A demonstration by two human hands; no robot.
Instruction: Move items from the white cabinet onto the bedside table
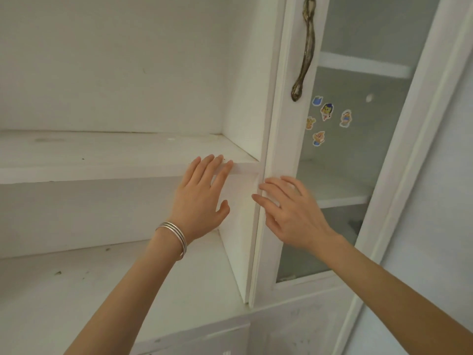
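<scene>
The white cabinet (115,160) fills the view, with two bare shelves in its left section. My left hand (202,198), a silver bangle on its wrist, is raised with straight fingers, their tips at the front edge of the upper shelf (240,170). My right hand (289,211) is spread open beside it. Its fingers reach the edge of the glass door (284,149) near the cabinet's upright panel. Neither hand holds anything. The bedside table is out of view.
The glass door carries a dark bronze handle (305,49) and several small cartoon stickers (326,111). Behind the glass are more white shelves (363,65). A lower cabinet front (294,326) runs along the bottom. Small specks of debris lie on the lower shelf (58,272).
</scene>
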